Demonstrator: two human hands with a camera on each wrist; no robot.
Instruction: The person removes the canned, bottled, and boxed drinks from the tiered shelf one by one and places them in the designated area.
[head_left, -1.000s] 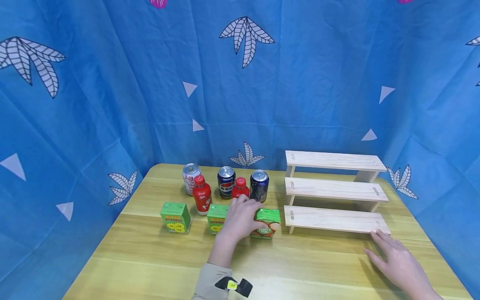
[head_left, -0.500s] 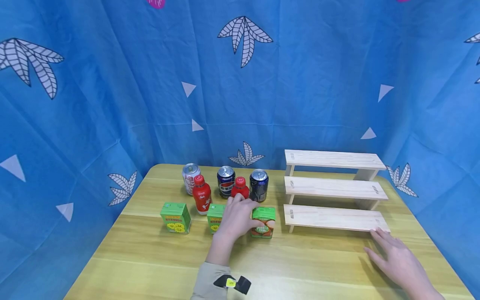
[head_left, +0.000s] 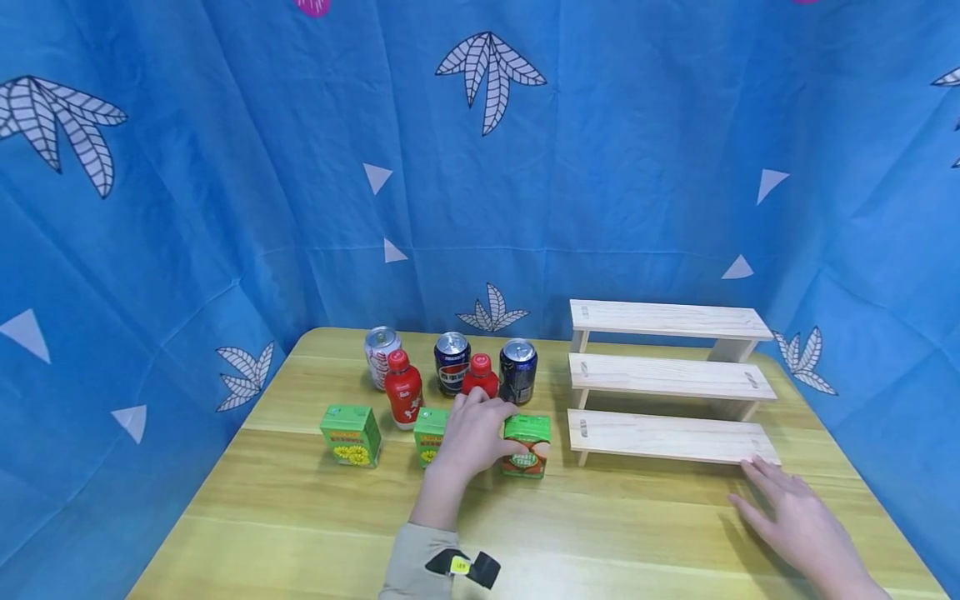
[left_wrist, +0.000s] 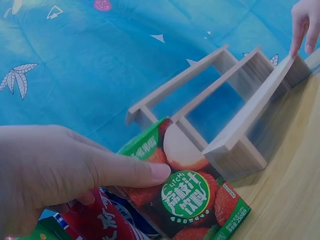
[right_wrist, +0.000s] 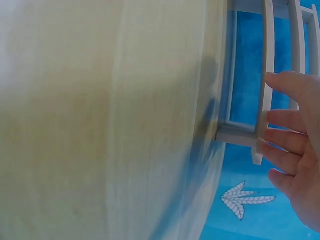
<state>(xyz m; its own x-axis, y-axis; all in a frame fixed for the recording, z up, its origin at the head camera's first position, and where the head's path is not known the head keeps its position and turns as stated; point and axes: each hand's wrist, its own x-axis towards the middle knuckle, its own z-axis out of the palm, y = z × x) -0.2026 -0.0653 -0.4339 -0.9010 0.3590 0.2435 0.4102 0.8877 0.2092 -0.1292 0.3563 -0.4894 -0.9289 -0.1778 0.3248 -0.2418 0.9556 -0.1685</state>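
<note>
My left hand point(head_left: 470, 437) is at a green litchi juice box point(head_left: 526, 447) standing on the table. In the left wrist view the thumb lies across the printed front of the litchi juice box point(left_wrist: 186, 197), with the other fingers mostly hidden behind it. My right hand point(head_left: 801, 521) touches the front right corner of the lowest board of a three-tier wooden shelf point(head_left: 671, 437). Its fingertips meet the board's edge in the right wrist view, where the right hand point(right_wrist: 300, 135) has its fingers extended. Beside my left wrist stands a green drink box with yellow flowers point(head_left: 431, 437), partly covered.
Another flower-printed drink box point(head_left: 350, 436) stands at the left. Behind are two red bottles point(head_left: 405, 392), a white-and-red can point(head_left: 383, 358) and two dark blue cans point(head_left: 519, 371). A blue patterned curtain point(head_left: 487, 192) surrounds the wooden table point(head_left: 300, 517).
The litchi juice box has turned slightly and shifted a little left, toward my left palm. My right hand stays at the shelf corner.
</note>
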